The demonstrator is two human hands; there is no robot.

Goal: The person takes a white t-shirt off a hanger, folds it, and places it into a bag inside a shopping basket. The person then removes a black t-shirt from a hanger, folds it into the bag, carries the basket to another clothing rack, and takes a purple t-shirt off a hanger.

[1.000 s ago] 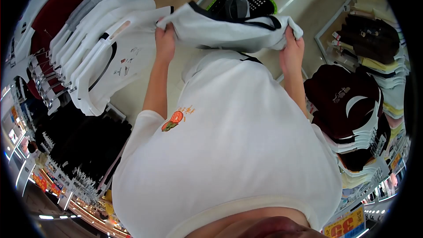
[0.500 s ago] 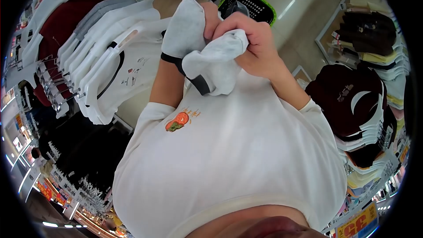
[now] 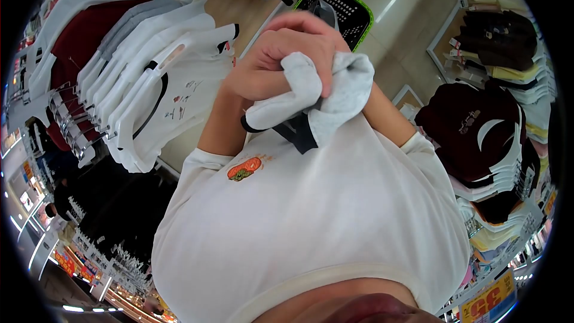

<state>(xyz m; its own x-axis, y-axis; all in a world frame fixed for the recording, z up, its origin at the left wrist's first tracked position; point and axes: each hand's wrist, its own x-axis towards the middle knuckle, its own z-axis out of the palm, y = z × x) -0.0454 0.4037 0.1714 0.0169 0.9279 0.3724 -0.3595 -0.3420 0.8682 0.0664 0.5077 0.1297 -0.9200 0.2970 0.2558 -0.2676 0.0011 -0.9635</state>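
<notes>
A light grey-white garment with black trim (image 3: 347, 90) is bunched up in front of my chest, its loose folds hanging below my fingers. My left hand (image 3: 272, 63) is closed round part of it, with the knuckles facing up. Behind and above it, my right hand (image 3: 308, 23) overlaps the left one and is also closed on the cloth. Most of the right fingers are hidden by the left hand and the fabric.
On the left stands a rack of white, grey and dark red clothes on hangers (image 3: 128, 93). Dark tops (image 3: 472, 122) hang on the right. A black basket with a green rim (image 3: 366, 9) sits on the floor ahead.
From being spread wide between my hands, the garment has been gathered into a bunch. My hands have come together and now overlap over it, the left lying across the right.
</notes>
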